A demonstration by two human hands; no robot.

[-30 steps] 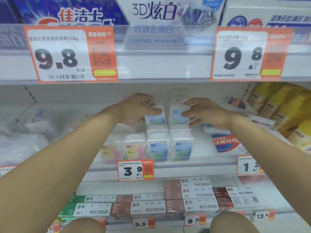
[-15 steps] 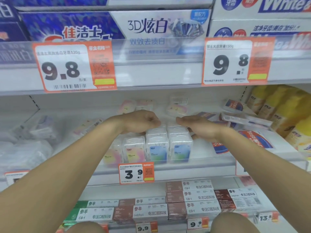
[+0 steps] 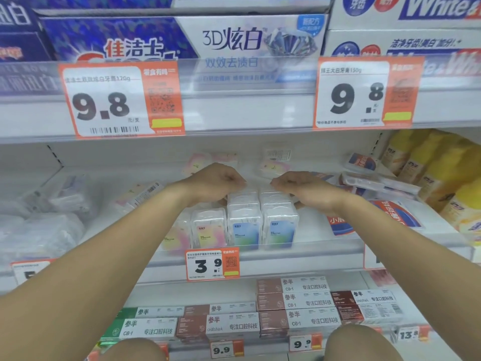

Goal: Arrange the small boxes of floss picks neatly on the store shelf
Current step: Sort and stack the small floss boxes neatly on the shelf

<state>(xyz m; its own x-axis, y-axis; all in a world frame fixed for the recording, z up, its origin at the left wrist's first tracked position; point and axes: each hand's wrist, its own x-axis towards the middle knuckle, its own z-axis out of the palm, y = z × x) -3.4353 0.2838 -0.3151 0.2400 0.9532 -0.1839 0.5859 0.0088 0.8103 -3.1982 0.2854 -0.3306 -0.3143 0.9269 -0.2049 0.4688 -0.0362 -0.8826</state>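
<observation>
Small clear floss pick boxes stand in rows at the front of the middle shelf (image 3: 260,259). Two rows have blue labels (image 3: 244,231) (image 3: 279,230), and pink-yellow ones (image 3: 208,231) stand to their left. My left hand (image 3: 216,185) is curled over the rear box of the left blue row. My right hand (image 3: 299,190) is curled over the rear box of the right blue row, with its thumb at that box's side. The held boxes are mostly hidden under my fingers. Loose pink boxes (image 3: 272,166) lie at the back of the shelf.
A 3.9 price tag (image 3: 212,265) hangs on the shelf lip. Flat floss packs (image 3: 374,178) and yellow bottles (image 3: 437,173) crowd the right side, and clear bags (image 3: 46,222) the left. Toothpaste cartons (image 3: 182,43) fill the shelf above, and brown cartons (image 3: 294,303) the shelf below.
Each hand held a blue box up behind the rows a second ago. Both have come down and toward me, setting those boxes behind the front blue boxes, and the hands now rest over them.
</observation>
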